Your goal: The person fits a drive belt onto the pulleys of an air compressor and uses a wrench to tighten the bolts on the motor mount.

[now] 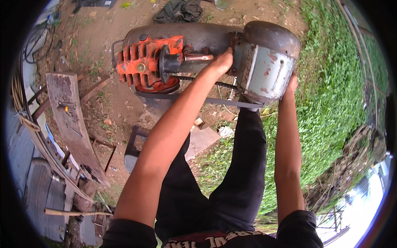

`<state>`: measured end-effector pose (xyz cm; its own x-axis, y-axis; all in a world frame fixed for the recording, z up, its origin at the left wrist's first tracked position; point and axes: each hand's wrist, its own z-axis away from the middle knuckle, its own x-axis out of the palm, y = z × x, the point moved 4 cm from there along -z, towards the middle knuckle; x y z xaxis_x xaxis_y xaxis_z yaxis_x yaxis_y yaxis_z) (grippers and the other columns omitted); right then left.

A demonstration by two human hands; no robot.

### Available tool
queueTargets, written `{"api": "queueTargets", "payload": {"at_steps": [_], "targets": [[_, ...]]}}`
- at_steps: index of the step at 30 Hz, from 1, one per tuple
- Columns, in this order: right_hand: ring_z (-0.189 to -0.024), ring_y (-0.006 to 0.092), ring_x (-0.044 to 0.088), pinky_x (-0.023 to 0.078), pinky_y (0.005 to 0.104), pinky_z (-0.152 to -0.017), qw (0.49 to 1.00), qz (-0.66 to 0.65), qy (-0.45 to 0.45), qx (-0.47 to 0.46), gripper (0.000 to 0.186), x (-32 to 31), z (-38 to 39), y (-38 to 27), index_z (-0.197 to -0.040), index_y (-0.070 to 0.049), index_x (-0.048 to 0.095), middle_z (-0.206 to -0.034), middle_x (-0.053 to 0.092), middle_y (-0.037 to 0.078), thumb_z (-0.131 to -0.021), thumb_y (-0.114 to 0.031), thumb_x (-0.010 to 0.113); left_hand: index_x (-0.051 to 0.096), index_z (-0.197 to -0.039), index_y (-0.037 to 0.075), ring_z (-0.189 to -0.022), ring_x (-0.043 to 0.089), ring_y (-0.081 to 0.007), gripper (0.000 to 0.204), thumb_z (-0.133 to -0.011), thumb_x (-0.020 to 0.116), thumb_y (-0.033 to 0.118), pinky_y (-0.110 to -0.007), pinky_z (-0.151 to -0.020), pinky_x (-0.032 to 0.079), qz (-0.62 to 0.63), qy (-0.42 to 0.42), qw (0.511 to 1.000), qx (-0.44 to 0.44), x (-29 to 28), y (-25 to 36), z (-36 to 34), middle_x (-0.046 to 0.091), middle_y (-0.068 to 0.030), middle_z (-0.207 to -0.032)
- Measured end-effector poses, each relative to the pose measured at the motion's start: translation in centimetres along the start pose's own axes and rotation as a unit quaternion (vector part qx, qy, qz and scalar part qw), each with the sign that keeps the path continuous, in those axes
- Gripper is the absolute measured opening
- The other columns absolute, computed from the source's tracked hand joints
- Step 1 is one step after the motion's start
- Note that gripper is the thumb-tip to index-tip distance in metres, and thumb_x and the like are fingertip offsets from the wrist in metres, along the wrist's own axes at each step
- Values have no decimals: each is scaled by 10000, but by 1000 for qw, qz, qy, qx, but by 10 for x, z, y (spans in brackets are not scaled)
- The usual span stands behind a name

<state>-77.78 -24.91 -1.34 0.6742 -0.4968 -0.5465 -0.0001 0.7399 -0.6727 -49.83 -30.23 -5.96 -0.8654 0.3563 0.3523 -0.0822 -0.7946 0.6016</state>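
Note:
An air compressor stands before me, its brown tank [206, 31] lying crosswise. On its left sits an orange finned pump head [140, 62] with a round black part. The grey electric motor [266, 72], with rust patches and a brown end cover, is on the right. A black belt [206, 100] runs between pump pulley and motor. My left hand [223, 62] is closed at the mounting bracket [236, 53] beside the motor; what its fingers hold is hidden. Against the motor's right side rests my right hand [292, 84], its fingers hidden behind the housing.
A weathered wooden plank [70, 111] with a yellow-handled tool [63, 108] leans at left, near coiled hose [18, 91]. Dark cloth [178, 11] lies on the dirt behind the tank. Green plants [331, 103] cover the ground at right. Cardboard [202, 142] lies between my legs.

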Motion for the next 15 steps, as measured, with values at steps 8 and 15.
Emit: {"api": "queueTargets", "payload": {"at_steps": [8,15], "targets": [[-953,221,670,479,360,-859,979,190,56,-59,539,-12,-32,19,-1183,-127,699,-1042,723,138,-929,-508,414,239,-1520,14,-1464,226,-271,600,-1052,133,375,-380,-1192,171,-17,-25,999,21,14,4,19,255,-159,-1581],[-958,179,675,495,314,-877,999,30,13,-14,460,12,-10,10,-1181,-145,706,-1057,728,95,-968,-444,430,184,-1543,52,-1460,245,-305,644,-1034,132,443,-488,-1172,206,-64,-17,997,29,-4,-19,15,240,-166,-1586]]}}
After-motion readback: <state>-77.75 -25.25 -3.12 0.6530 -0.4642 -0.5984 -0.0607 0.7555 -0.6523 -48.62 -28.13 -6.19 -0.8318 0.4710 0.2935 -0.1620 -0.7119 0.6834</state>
